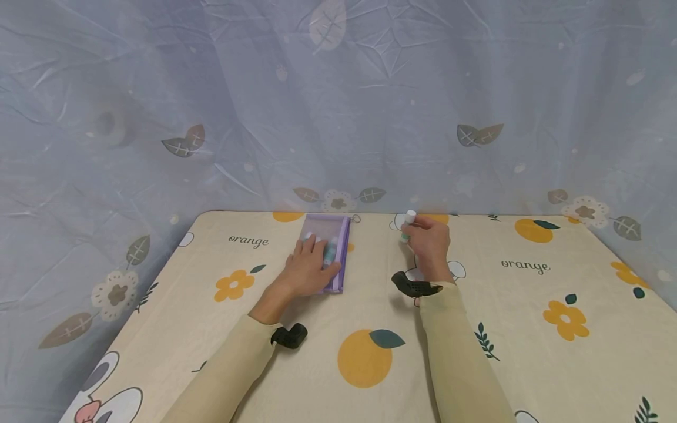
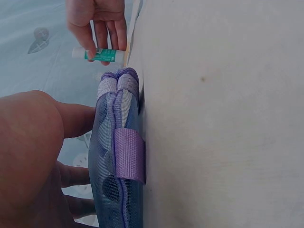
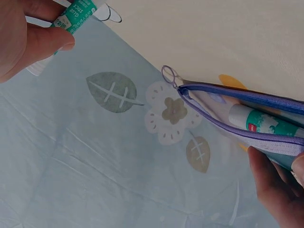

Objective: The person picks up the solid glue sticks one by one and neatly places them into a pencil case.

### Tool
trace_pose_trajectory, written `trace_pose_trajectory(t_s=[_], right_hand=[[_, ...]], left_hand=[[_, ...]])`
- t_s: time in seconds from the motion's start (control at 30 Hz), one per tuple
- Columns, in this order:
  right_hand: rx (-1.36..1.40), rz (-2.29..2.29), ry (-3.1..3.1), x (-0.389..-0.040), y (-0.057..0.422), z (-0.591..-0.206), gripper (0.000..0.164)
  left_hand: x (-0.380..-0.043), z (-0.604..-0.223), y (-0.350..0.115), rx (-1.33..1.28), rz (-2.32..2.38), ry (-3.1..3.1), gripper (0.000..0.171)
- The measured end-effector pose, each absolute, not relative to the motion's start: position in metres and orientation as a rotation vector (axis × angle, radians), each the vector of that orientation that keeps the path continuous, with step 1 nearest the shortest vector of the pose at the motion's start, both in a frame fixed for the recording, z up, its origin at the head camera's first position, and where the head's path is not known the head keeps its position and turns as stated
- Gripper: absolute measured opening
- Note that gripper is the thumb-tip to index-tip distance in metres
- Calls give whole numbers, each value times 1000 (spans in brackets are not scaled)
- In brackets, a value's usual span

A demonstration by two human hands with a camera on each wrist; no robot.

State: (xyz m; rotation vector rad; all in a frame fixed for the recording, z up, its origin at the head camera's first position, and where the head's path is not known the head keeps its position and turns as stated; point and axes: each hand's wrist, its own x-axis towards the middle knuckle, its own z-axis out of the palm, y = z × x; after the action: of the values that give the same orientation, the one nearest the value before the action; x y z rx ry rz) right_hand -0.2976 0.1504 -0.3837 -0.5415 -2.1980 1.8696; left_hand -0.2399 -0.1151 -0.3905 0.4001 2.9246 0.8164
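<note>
My right hand [image 1: 431, 242] pinches a glue stick [image 3: 76, 16] with a green label and white ends between thumb and fingers, held upright at the table's far side. To its left lies a purple mesh zip pouch [image 1: 324, 222], and my left hand [image 1: 307, 271] rests on it with fingers spread. In the right wrist view the pouch's zip is undone, and another glue stick [image 3: 270, 121] shows inside. More rounded shapes press against the mesh in the left wrist view; how many is hidden.
A cord loop [image 1: 355, 219] sticks out at the pouch's far corner. The patterned tablecloth [image 1: 296, 364] covers the table, and a grey-blue printed curtain [image 1: 402, 117] hangs right behind its far edge.
</note>
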Motion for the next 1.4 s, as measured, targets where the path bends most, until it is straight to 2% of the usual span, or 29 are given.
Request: trace_pose_trajectory(t_s=[1.4], right_hand=[[-372,1842,-2298,-296,134,-378,38]], left_hand=[[-240,-390,-115,388,789,2922,74]])
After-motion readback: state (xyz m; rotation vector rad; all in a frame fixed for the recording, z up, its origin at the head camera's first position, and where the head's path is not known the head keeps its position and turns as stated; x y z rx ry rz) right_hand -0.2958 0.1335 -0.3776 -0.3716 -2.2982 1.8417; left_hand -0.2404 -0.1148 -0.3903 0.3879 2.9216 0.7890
